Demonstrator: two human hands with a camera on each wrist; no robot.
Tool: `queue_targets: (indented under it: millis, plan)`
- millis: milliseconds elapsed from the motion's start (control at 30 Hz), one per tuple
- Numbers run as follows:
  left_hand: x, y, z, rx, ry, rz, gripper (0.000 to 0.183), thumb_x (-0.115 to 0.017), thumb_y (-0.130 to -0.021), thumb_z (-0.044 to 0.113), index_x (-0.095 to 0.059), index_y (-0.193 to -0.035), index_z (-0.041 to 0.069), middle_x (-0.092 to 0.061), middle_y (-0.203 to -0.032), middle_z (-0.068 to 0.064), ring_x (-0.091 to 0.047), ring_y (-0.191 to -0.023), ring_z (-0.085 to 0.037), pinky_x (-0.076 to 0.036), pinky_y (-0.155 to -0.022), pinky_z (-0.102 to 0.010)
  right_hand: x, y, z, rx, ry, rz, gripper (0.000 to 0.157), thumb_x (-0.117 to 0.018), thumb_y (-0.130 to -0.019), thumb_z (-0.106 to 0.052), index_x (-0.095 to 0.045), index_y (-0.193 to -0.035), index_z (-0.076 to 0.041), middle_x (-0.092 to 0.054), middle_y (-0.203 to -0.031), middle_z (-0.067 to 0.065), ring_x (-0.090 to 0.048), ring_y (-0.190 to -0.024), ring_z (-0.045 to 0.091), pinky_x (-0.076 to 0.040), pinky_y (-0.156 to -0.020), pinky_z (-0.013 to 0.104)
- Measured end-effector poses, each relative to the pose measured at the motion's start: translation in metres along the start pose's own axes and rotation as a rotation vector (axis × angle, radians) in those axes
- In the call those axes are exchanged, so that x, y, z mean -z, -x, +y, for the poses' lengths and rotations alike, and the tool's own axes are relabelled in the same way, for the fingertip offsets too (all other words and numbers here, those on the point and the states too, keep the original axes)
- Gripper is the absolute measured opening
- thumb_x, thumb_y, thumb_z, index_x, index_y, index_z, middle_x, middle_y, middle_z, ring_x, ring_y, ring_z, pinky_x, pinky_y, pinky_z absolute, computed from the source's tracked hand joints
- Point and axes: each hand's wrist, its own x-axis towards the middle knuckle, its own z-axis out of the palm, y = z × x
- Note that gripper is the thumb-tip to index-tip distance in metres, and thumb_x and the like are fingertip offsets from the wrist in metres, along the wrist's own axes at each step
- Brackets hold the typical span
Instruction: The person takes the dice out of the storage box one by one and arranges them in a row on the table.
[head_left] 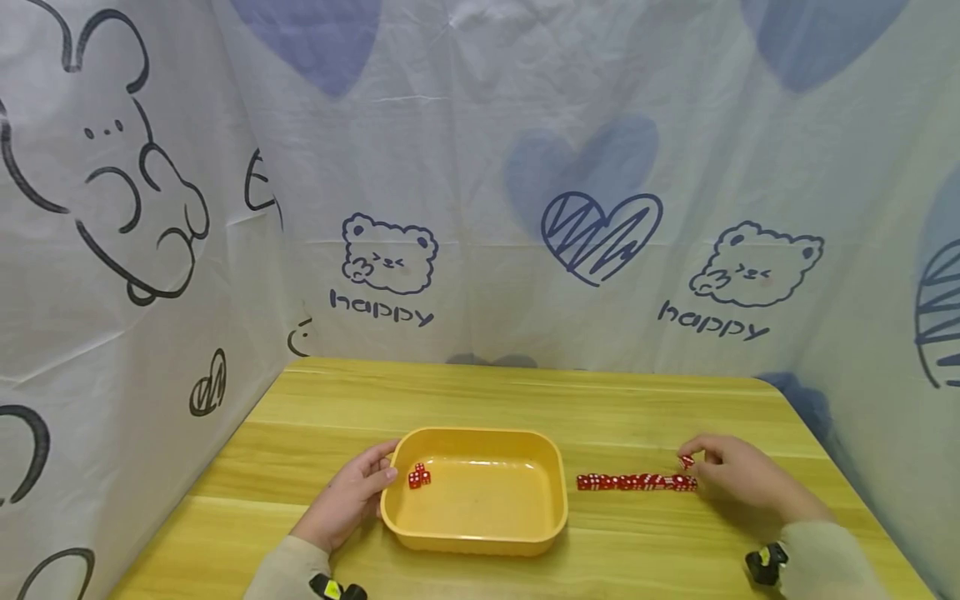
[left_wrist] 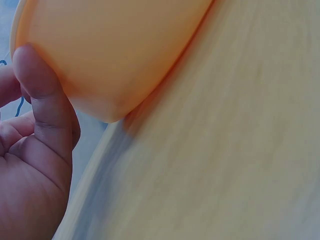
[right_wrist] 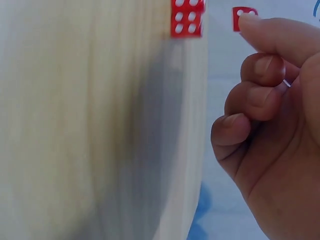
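My left hand (head_left: 351,498) holds the left end of a yellow plastic tub (head_left: 480,546), thumb at the rim and fingers against the outside wall. A few red dice (head_left: 416,479) with white pips lie in the tub's left end. To the right of the tub, a straight row of red dice (head_left: 637,482) runs across the table. Over this row's right end, my right hand (head_left: 742,479) pinches one red die (right_wrist: 236,21) between thumb and index finger. Its other fingers are curled toward the palm in the right wrist view. The end of the row (right_wrist: 186,25) appears there too, beside the raised die.
Everything stands on a light wood-grain table (head_left: 600,567) with rounded corners. White cloth (head_left: 480,333) printed with hearts and cartoon bears hangs behind the table and along both sides. A dark band with a yellow mark (head_left: 767,564) sits at the right wrist.
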Motion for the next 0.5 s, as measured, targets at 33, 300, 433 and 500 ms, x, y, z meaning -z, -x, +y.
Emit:
queue_targets:
  millis: [33, 300, 433, 500]
  plan:
    - [0.0, 0.0, 0.0, 0.0, 0.001, 0.002, 0.056, -0.051, -0.107, 0.014, -0.029, -0.157, 0.001, -0.047, -0.112, -0.019, -0.056, -0.083, -0.02, -0.054, -0.063, -0.024, 0.001, 0.002, 0.002, 0.007, 0.003, 0.002, 0.024, -0.064, -0.098, -0.018, -0.07, -0.12, -0.012, -0.051, -0.074, 0.003, -0.047, -0.065, 0.018, -0.039, -0.059, 0.031]
    - [0.001, 0.001, 0.001, 0.009, 0.005, -0.001, 0.056, -0.05, -0.107, 0.015, -0.028, -0.157, 0.002, -0.046, -0.113, -0.019, -0.056, -0.085, -0.021, -0.054, -0.064, -0.025, 0.001, 0.011, 0.015, 0.0, 0.003, -0.029, 0.023, -0.068, -0.096, -0.019, -0.07, -0.118, -0.011, -0.051, -0.076, 0.003, -0.046, -0.067, 0.018, -0.037, -0.059, 0.031]
    - [0.0, 0.001, 0.001, 0.008, 0.006, 0.002, 0.055, -0.05, -0.107, 0.015, -0.029, -0.157, 0.002, -0.046, -0.112, -0.019, -0.056, -0.083, -0.02, -0.053, -0.063, -0.024, -0.002, 0.011, 0.021, -0.023, -0.009, -0.059, 0.024, -0.069, -0.096, -0.021, -0.07, -0.118, -0.012, -0.052, -0.077, 0.004, -0.045, -0.069, 0.02, -0.037, -0.061, 0.033]
    - [-0.001, 0.002, 0.001, 0.004, 0.002, -0.002, 0.055, -0.05, -0.107, 0.014, -0.029, -0.157, 0.002, -0.046, -0.112, -0.019, -0.055, -0.082, -0.019, -0.053, -0.062, -0.023, -0.003, 0.01, 0.024, -0.03, -0.002, -0.064, 0.025, -0.068, -0.096, -0.021, -0.07, -0.119, -0.012, -0.053, -0.079, 0.004, -0.045, -0.071, 0.021, -0.038, -0.064, 0.035]
